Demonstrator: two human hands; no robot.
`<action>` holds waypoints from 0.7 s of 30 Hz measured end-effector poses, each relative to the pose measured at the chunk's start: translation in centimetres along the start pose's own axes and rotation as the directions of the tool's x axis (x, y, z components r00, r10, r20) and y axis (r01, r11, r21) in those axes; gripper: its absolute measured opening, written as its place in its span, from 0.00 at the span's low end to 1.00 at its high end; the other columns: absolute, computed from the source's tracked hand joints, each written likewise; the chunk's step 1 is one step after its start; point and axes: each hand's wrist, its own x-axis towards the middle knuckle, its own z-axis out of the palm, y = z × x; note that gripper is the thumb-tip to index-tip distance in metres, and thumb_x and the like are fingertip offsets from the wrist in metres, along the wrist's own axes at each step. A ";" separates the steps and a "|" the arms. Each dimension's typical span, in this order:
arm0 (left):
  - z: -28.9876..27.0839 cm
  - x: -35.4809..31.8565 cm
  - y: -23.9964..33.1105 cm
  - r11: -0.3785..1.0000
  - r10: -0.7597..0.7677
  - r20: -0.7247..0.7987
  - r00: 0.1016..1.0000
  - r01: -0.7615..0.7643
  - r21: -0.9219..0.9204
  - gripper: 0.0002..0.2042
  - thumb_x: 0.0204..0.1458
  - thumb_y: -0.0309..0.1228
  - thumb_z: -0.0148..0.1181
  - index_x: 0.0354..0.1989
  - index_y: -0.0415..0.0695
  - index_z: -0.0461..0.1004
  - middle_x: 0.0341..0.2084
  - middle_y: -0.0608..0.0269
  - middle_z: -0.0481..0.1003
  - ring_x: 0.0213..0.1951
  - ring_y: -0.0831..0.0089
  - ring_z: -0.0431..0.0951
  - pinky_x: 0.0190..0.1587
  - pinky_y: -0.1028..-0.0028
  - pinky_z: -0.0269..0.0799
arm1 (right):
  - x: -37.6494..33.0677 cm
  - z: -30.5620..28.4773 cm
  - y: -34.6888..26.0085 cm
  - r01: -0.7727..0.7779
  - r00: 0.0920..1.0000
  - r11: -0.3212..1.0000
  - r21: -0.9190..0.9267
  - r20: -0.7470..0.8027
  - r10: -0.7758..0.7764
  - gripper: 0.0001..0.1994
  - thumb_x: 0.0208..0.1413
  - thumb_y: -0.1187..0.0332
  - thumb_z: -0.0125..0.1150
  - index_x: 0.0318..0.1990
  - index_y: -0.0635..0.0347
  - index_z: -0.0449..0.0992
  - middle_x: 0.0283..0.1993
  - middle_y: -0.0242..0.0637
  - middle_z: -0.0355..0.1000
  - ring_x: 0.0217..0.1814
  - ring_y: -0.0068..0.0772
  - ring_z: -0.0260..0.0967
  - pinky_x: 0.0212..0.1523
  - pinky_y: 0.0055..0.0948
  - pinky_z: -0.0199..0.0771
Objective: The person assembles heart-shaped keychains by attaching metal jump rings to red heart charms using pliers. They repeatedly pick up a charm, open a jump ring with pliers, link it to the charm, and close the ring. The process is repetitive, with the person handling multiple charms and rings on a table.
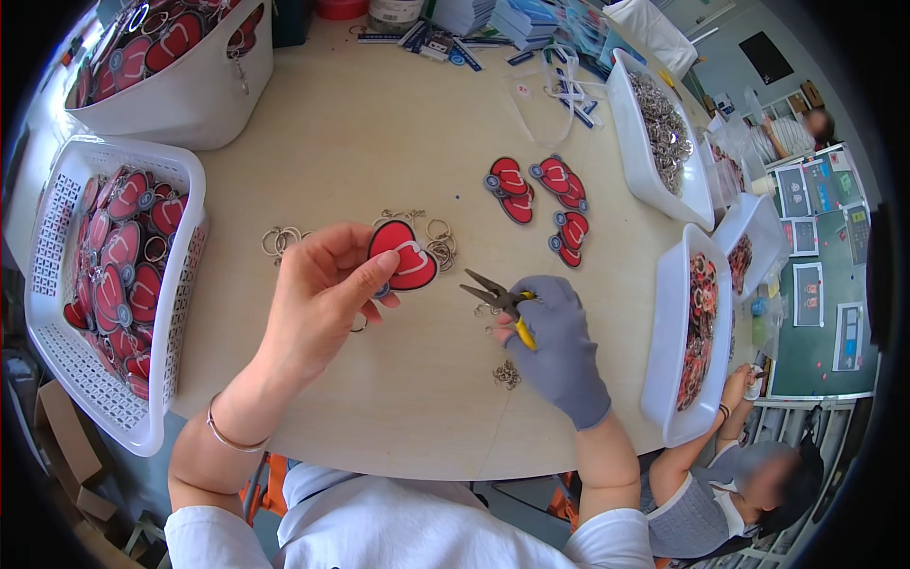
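Head view: centre, the left fingers (368, 279) pinch a red tag (414, 269); the right fingers (545, 287) grip pliers (510, 301). Red key rings (121, 270) fill the left-edge basket (186, 261); metal parts (659, 128), the upper-right tray (628, 142).

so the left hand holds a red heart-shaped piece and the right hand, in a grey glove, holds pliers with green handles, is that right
Not quite: the pliers have yellow handles, not green, as the head view shows. The rest stands: the left hand holds a red heart-shaped piece, and the right hand, in a grey glove, holds the pliers.
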 end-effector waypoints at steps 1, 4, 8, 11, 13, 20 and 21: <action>0.0 0.0 -0.1 1.000 0.002 0.011 1.000 -0.002 0.005 0.12 0.57 0.34 0.59 0.41 0.36 0.73 0.29 0.64 0.78 0.26 0.82 0.75 0.25 0.82 0.69 | 0.0 0.1 -0.2 0.007 1.000 1.000 -0.009 0.026 -0.007 0.07 0.37 0.76 0.66 0.26 0.60 0.74 0.39 0.35 0.68 0.45 0.39 0.64 0.46 0.38 0.63; 0.0 0.0 -0.3 1.000 -0.011 0.044 0.999 0.010 0.025 0.11 0.57 0.33 0.58 0.41 0.37 0.73 0.30 0.64 0.78 0.27 0.82 0.75 0.26 0.82 0.69 | 0.2 0.4 -0.1 0.037 0.998 0.999 -0.029 0.042 -0.036 0.06 0.37 0.76 0.66 0.26 0.59 0.74 0.39 0.34 0.68 0.44 0.39 0.64 0.46 0.38 0.63; 0.3 -0.2 -0.5 0.999 -0.029 0.078 0.997 0.027 0.021 0.10 0.58 0.32 0.57 0.41 0.36 0.72 0.31 0.64 0.78 0.27 0.82 0.75 0.26 0.81 0.69 | 0.2 0.3 -0.2 0.032 0.998 0.999 -0.023 0.060 -0.030 0.06 0.37 0.78 0.66 0.24 0.63 0.75 0.40 0.37 0.68 0.44 0.41 0.64 0.46 0.36 0.65; 0.6 -0.2 -0.5 0.998 -0.059 0.088 0.994 0.056 0.030 0.10 0.58 0.31 0.57 0.41 0.36 0.71 0.31 0.64 0.78 0.27 0.82 0.75 0.26 0.81 0.69 | 0.1 0.4 0.3 -0.018 1.000 0.999 0.044 0.007 0.018 0.05 0.38 0.77 0.65 0.25 0.61 0.74 0.40 0.36 0.68 0.43 0.42 0.64 0.46 0.36 0.64; 0.6 -0.2 -0.6 0.999 -0.053 0.079 0.995 0.052 0.017 0.10 0.58 0.31 0.57 0.42 0.36 0.71 0.31 0.64 0.78 0.27 0.82 0.75 0.26 0.81 0.69 | 0.3 0.2 0.2 -0.069 0.995 0.995 0.076 -0.072 0.075 0.05 0.38 0.77 0.65 0.25 0.62 0.75 0.40 0.37 0.68 0.43 0.42 0.64 0.45 0.36 0.64; 0.3 -0.1 -0.3 0.999 -0.027 0.027 0.999 0.028 -0.027 0.13 0.58 0.32 0.57 0.44 0.35 0.70 0.32 0.63 0.78 0.27 0.81 0.75 0.25 0.82 0.69 | 1.2 0.5 -0.8 0.033 0.999 0.999 0.041 -0.033 -0.031 0.06 0.39 0.80 0.66 0.24 0.69 0.72 0.41 0.41 0.69 0.44 0.43 0.65 0.41 0.36 0.68; 0.3 -0.1 -0.3 0.999 -0.033 0.023 0.999 0.034 -0.034 0.14 0.57 0.33 0.58 0.45 0.35 0.70 0.32 0.63 0.78 0.27 0.81 0.75 0.25 0.82 0.69 | 1.3 0.7 -1.0 0.061 0.998 0.998 0.033 -0.021 -0.061 0.07 0.38 0.80 0.66 0.24 0.68 0.72 0.41 0.40 0.69 0.44 0.43 0.65 0.42 0.36 0.68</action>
